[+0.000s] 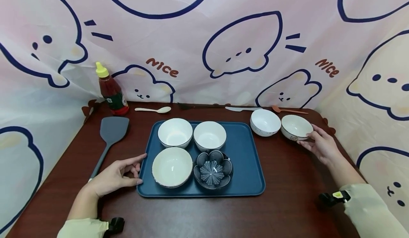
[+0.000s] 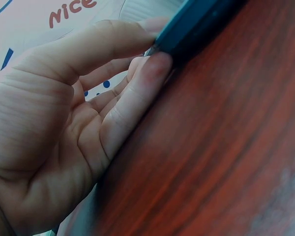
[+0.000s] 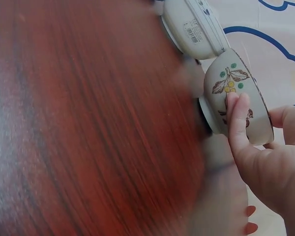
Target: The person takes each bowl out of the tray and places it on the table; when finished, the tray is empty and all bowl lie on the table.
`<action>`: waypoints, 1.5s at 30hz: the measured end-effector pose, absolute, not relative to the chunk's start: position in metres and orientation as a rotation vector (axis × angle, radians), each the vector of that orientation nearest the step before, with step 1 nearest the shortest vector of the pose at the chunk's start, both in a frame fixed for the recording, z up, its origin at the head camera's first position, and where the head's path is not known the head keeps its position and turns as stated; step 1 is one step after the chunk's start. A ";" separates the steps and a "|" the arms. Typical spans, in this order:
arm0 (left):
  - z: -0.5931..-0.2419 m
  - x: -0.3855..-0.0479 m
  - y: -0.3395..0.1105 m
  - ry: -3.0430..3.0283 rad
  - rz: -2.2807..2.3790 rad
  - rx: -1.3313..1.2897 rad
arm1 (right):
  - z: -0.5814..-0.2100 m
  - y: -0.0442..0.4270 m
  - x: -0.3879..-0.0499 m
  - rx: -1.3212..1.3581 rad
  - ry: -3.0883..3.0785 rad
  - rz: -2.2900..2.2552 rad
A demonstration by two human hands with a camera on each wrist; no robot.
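Observation:
On a blue tray (image 1: 244, 160) stand three light bowls, two at the back and one (image 1: 172, 167) at front left, with a dark flower-shaped bowl (image 1: 212, 169) beside it. The left hand (image 1: 112, 176) touches the tray's left edge with thumb and fingertips; in the left wrist view, the fingers (image 2: 137, 93) meet the tray's rim (image 2: 191, 29). At the right, the right hand (image 1: 322, 145) holds a patterned bowl (image 1: 296, 127) by its side, next to a white bowl (image 1: 265, 122). The right wrist view shows fingers of the right hand (image 3: 270, 162) against the patterned bowl (image 3: 236, 93).
A grey spatula (image 1: 113, 131) and a red sauce bottle (image 1: 113, 92) are at the left. Along the back edge lie a cream spoon (image 1: 153, 109), a white knife (image 1: 243, 109) and a brown-orange utensil (image 1: 289, 110). A printed cloth hangs behind the table (image 1: 204, 216).

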State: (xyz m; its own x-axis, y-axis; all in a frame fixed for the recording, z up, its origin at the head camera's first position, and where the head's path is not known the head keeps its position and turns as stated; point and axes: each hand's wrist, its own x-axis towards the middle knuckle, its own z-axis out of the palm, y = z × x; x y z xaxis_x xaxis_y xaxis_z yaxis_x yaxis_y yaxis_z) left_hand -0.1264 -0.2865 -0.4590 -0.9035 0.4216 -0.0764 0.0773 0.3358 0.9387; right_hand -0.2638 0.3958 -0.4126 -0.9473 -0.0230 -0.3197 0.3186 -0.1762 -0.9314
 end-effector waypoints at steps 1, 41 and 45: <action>-0.459 -0.127 -0.286 2.303 1.587 0.451 | -0.413 0.396 -0.264 0.342 1.855 -2.223; -0.457 -0.126 -0.286 2.296 1.591 0.396 | -0.373 0.357 -0.208 0.226 2.025 -2.307; -0.457 -0.126 -0.286 2.308 1.582 0.392 | -0.374 0.342 -0.200 0.123 2.060 -2.276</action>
State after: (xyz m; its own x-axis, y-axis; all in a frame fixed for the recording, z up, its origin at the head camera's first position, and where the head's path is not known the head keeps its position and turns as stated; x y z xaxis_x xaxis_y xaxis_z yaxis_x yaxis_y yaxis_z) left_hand -0.1263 -0.2855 -0.4567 -0.9130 0.3949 -0.1025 0.0469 0.3510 0.9352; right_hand -0.2001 0.3420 -0.3736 -0.9944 0.0021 -0.1058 0.1050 -0.0997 -0.9895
